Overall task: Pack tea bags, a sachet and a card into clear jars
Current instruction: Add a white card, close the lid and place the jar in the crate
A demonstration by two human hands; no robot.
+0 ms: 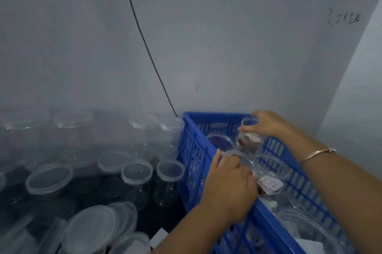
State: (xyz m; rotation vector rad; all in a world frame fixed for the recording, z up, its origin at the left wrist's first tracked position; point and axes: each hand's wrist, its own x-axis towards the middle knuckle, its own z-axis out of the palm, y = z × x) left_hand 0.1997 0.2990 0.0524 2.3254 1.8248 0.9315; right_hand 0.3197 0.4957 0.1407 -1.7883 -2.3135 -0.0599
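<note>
Reaching into a blue slatted plastic crate [192, 150] w/ both hands, against a grey wall [206, 46]. Clasping, w/ right hand [268, 124], fingers curled from above round the neck of a filled clear plastic jar [255, 145] at crate's far end; holding it upright, mouth up, red-and-white packets [242, 141] showing thru the side. Curling left hand [229, 179] over the near-left crate wall, thumb on the blue edge, fingertips at the rim of an open clear jar [240, 155]; not telling from this angle whether gripping that rim or only touching it. Judging the coming move a straight vertical one: finding the far-end jar directly under right hand, long axis up-down; rating right hand the nearer to it, left hand the nearer to the front row. Leaving untouched, at left, rows of lidded clear jars [136, 171] and loose round lids [91, 226] on the dark counter [157, 218].
</note>
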